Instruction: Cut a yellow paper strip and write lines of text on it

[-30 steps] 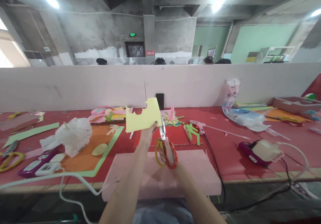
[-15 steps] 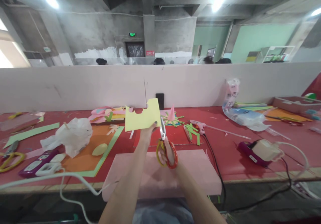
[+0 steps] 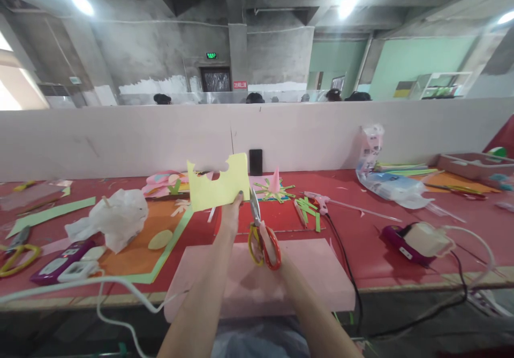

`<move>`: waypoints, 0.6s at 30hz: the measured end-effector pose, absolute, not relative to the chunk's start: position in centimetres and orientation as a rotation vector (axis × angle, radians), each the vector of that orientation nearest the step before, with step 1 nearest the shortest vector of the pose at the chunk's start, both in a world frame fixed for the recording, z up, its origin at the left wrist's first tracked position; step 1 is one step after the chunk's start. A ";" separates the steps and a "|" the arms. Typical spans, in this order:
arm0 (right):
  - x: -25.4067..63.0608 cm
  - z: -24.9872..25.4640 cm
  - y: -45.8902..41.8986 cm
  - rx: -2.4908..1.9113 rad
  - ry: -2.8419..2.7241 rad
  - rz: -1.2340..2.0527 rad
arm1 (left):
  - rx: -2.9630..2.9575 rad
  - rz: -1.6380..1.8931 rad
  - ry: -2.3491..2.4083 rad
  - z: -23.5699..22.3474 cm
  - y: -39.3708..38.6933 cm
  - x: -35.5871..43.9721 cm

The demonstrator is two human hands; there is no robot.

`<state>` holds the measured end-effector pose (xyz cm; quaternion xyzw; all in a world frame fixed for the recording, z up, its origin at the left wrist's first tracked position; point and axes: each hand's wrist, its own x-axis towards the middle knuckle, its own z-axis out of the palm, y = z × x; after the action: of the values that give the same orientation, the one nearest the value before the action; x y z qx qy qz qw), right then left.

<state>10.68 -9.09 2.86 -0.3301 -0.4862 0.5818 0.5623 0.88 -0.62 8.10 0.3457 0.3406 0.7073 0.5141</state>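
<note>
A sheet of yellow paper (image 3: 219,189) with rounded notches cut from its top edge is pinched upright in my left hand (image 3: 232,211), at its lower right corner. My right hand (image 3: 267,245) grips a pair of scissors (image 3: 256,213) with one yellow and one red handle loop. The blades point up, close beside the paper's right edge; whether they touch it I cannot tell. Behind the scissors, a pink paper cone (image 3: 275,181) stands amid green strips on the table. A pink padded block (image 3: 305,272) lies under my forearms.
A pink glue gun (image 3: 321,202) lies right of centre, near loose green strips (image 3: 307,212). Purple power strips sit left (image 3: 60,261) and right (image 3: 405,245), with cables. A crumpled white bag (image 3: 120,216) rests on orange paper (image 3: 136,253). A black phone (image 3: 256,162) leans on the partition.
My left hand and the yellow paper have shifted left and slightly up, with the paper tilting a little. The scissors have moved slightly left too.
</note>
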 end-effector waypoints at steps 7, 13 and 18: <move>10.7 2.9 -9.3 -0.630 -1.133 1.445 | 0.744 1.651 0.703 8.2 -0.1 0.9; 11.0 2.4 -8.6 -0.624 -1.048 1.351 | 0.933 1.593 0.828 7.2 0.0 1.3; 11.2 2.6 -8.5 -0.657 -1.020 1.317 | 1.018 1.553 0.893 6.9 -0.6 1.9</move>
<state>11.24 -8.51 2.58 -0.2863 -0.4445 0.5741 0.6252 1.89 -0.61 6.93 0.4237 0.3717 0.6462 0.5145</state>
